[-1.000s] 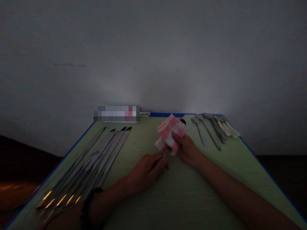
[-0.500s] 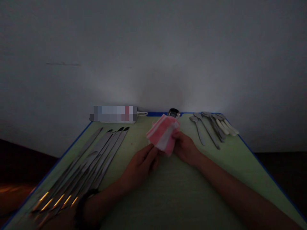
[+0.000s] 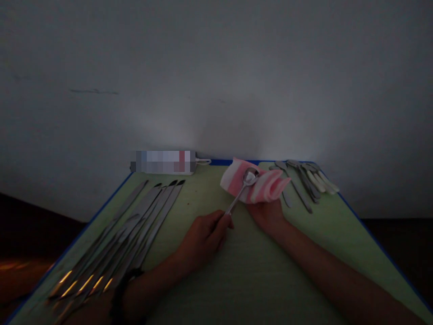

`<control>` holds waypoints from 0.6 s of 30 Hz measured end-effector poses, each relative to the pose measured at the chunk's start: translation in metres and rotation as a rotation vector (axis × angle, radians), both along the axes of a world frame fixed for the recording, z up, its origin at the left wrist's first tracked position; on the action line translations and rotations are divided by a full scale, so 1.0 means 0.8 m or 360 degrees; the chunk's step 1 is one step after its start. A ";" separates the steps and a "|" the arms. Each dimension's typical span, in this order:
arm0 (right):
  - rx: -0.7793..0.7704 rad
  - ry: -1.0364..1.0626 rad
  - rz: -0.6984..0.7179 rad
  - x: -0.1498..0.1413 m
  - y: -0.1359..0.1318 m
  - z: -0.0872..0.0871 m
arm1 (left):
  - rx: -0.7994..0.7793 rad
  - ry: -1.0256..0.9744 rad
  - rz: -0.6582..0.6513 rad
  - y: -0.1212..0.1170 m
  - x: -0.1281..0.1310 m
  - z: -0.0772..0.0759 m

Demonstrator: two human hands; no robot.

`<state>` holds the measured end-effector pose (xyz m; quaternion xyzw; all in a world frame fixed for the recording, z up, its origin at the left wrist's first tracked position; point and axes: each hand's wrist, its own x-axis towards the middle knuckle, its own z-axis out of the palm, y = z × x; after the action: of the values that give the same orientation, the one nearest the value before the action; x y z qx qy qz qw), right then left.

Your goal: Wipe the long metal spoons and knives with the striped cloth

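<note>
A metal spoon (image 3: 237, 197) is pinched by its handle in my left hand (image 3: 208, 234), bowl pointing up and away from me. Its bowl rests against a pink and white striped cloth (image 3: 233, 178). The cloth lies over my right hand (image 3: 267, 214), which supports it from beneath; most of the right fingers are hidden under the fabric. Both hands are above the middle of the table. A dark bracelet circles my left wrist.
Several table knives (image 3: 162, 221) lie side by side on the left of the green table (image 3: 237, 289). Several spoons (image 3: 294, 185) and white-handled utensils (image 3: 320, 180) lie at the back right. A blurred-out white box (image 3: 165, 163) stands at the back left, against the wall (image 3: 216, 81).
The cloth was wrapped on the spoon, then near its handle with the bowl showing beyond. Now the cloth is spread under the bowl, my right hand beneath it. The left hand keeps the handle.
</note>
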<state>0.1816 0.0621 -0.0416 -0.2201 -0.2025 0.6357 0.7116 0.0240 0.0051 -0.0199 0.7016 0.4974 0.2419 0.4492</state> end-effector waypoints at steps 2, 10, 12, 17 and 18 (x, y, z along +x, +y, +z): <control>0.0086 -0.0003 0.0011 -0.001 -0.002 0.006 | 0.0065 0.0088 -0.0061 0.000 0.000 -0.001; 0.0112 -0.0157 0.0068 -0.007 -0.002 0.004 | 0.0327 0.0361 -0.0263 0.000 -0.002 -0.005; -0.0066 -0.0172 0.0037 -0.007 -0.002 0.001 | 0.0342 0.0390 -0.0307 -0.001 -0.002 -0.006; -0.0499 -0.0144 0.0101 -0.001 -0.003 0.001 | 0.0369 0.0371 -0.0327 -0.003 -0.002 -0.007; -0.0500 -0.0126 0.0125 0.001 -0.003 0.002 | 0.0373 0.0366 -0.0324 -0.003 -0.002 -0.007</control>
<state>0.1822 0.0601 -0.0401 -0.3454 -0.1370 0.6777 0.6346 0.0225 0.0025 -0.0256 0.8188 0.4404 0.1697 0.3269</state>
